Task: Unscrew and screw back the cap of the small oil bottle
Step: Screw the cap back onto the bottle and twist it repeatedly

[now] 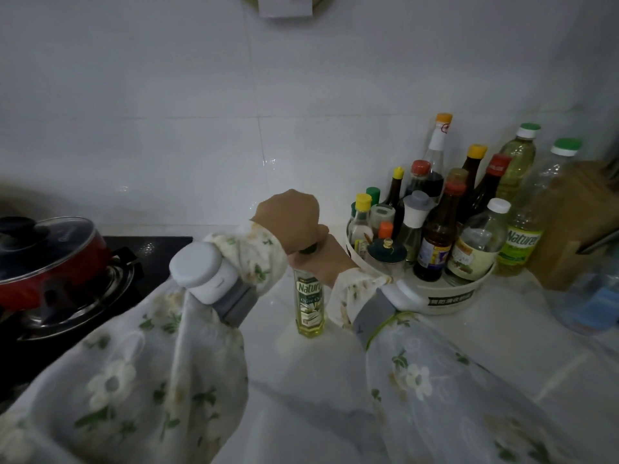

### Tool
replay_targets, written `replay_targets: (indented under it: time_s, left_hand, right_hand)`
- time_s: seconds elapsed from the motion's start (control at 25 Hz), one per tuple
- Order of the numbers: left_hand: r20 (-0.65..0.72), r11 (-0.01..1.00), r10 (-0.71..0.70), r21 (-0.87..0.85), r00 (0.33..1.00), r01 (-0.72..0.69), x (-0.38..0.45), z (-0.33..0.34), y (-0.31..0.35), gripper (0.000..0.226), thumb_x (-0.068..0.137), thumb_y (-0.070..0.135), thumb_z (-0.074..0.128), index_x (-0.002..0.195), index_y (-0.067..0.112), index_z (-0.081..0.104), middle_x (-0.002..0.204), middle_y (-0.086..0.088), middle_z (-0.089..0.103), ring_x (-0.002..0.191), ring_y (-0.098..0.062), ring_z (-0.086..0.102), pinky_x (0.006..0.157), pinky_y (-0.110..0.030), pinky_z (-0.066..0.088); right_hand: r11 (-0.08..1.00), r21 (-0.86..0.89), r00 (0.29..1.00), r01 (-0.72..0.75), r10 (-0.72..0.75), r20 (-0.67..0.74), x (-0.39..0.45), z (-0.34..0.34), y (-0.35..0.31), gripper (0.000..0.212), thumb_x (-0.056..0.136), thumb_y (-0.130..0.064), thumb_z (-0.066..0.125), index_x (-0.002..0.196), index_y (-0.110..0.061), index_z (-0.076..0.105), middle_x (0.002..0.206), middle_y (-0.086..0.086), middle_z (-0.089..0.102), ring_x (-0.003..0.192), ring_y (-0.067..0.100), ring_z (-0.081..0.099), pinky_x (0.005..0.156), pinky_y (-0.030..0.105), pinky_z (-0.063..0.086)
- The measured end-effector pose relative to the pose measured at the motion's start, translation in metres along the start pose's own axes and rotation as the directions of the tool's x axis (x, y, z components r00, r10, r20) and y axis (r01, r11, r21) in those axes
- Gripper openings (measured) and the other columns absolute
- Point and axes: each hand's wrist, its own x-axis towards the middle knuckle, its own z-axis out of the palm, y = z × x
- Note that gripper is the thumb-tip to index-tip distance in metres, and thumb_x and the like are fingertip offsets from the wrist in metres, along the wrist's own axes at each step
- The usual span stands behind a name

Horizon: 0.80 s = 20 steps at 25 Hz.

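A small olive oil bottle [308, 303] with a green and yellow label stands upright on the white counter, centre of the view. Its dark green cap [308, 250] peeks out between my two hands. My left hand [288, 213] comes over from above and curls around the cap. Just below the cap, my right hand [323, 261] grips the bottle's neck and shoulder, which hides the neck. Both arms wear floral sleeves with white wrist devices.
A white round rack [449, 294] packed with several sauce and oil bottles stands right of the bottle, with two large oil bottles [522, 226] and a wooden knife block [569, 229] behind it. A red lidded pot [50, 256] sits on the stove at left. A tiled wall is behind.
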Motion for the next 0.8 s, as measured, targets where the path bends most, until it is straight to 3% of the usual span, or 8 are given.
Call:
replay_targets:
  time_s: [0.08,0.16,0.28,0.32,0.44,0.52,0.64,0.8]
  left_hand:
    - [0.071,0.993,0.115,-0.019,0.991,-0.114,0.001,-0.004,0.002,0.035,0.092,0.03,0.05,0.066,0.007,0.048,0.066,-0.004,0.052,0.055,-0.018,0.048,0.053,-0.026,0.038]
    - [0.168,0.962,0.265,-0.114,0.95,-0.248,0.0,-0.009,-0.009,0.016,0.091,0.026,0.055,0.091,0.01,0.059,0.085,-0.003,0.059,0.077,-0.02,0.056,0.064,-0.028,0.044]
    - [0.195,0.94,0.283,-0.25,0.939,-0.232,-0.008,-0.014,-0.02,0.032,0.087,0.033,0.062,0.116,0.019,0.056,0.103,-0.001,0.057,0.092,-0.018,0.054,0.079,-0.031,0.046]
    - [0.151,0.951,0.218,-0.256,0.964,-0.175,-0.009,-0.013,-0.02,0.039,0.087,0.044,0.059,0.113,0.015,0.057,0.097,-0.001,0.056,0.086,-0.018,0.054,0.076,-0.031,0.045]
    - [0.033,0.982,-0.028,-0.184,0.999,0.034,-0.006,-0.015,-0.011,0.054,0.09,0.054,0.047,0.064,0.007,0.049,0.064,-0.003,0.051,0.056,-0.018,0.048,0.053,-0.027,0.036]
    - [0.057,0.989,0.097,-0.118,0.994,-0.09,-0.005,-0.019,-0.006,0.039,0.092,0.039,0.052,0.068,0.008,0.054,0.068,-0.003,0.055,0.064,-0.02,0.051,0.049,-0.024,0.033]
    - [0.161,0.97,0.191,-0.183,0.968,-0.161,-0.007,-0.027,-0.012,0.026,0.091,0.033,0.056,0.101,0.01,0.064,0.096,-0.004,0.062,0.072,-0.018,0.055,0.057,-0.024,0.042]
    - [0.18,0.989,0.109,-0.123,0.978,-0.087,-0.006,-0.028,-0.012,0.038,0.091,0.04,0.056,0.075,0.005,0.057,0.075,-0.008,0.064,0.049,-0.019,0.054,0.051,-0.025,0.045]
  right_hand:
    - [0.998,0.056,1.0,0.005,-0.006,0.019,-0.002,-0.002,0.0,0.008,0.069,-0.019,0.067,0.07,-0.019,0.059,0.067,-0.002,0.063,0.072,0.014,0.062,0.071,0.027,0.049]
    - [0.998,0.07,0.999,0.0,-0.002,0.033,-0.006,-0.004,-0.002,0.003,0.073,-0.012,0.064,0.072,-0.014,0.061,0.068,0.0,0.061,0.073,0.016,0.06,0.072,0.026,0.047]
    - [0.997,0.05,0.998,0.053,-0.055,0.043,-0.009,-0.003,-0.005,0.006,0.075,-0.01,0.062,0.072,-0.015,0.061,0.069,-0.003,0.061,0.075,0.015,0.059,0.074,0.026,0.045]
    - [0.996,0.052,0.996,0.068,-0.071,0.049,-0.009,-0.002,-0.005,0.008,0.074,-0.01,0.062,0.072,-0.017,0.063,0.071,-0.004,0.062,0.074,0.013,0.059,0.075,0.025,0.046]
    - [0.999,0.046,0.999,0.026,-0.026,0.018,-0.009,0.0,-0.005,0.011,0.072,-0.011,0.061,0.07,-0.021,0.064,0.071,-0.007,0.064,0.071,0.009,0.059,0.072,0.025,0.046]
    - [0.999,0.042,0.999,0.027,-0.027,0.022,-0.009,0.0,-0.007,0.012,0.073,-0.011,0.06,0.07,-0.022,0.064,0.069,-0.009,0.062,0.069,0.007,0.058,0.068,0.022,0.045]
    - [0.998,0.055,0.999,0.034,-0.035,0.022,-0.011,-0.001,-0.006,0.011,0.073,-0.01,0.06,0.071,-0.02,0.063,0.069,-0.008,0.062,0.068,0.005,0.056,0.063,0.018,0.044]
    - [0.995,0.094,0.999,0.03,-0.031,0.009,-0.012,0.001,-0.005,0.012,0.073,-0.009,0.061,0.069,-0.02,0.063,0.069,-0.007,0.062,0.067,0.007,0.057,0.065,0.019,0.045]
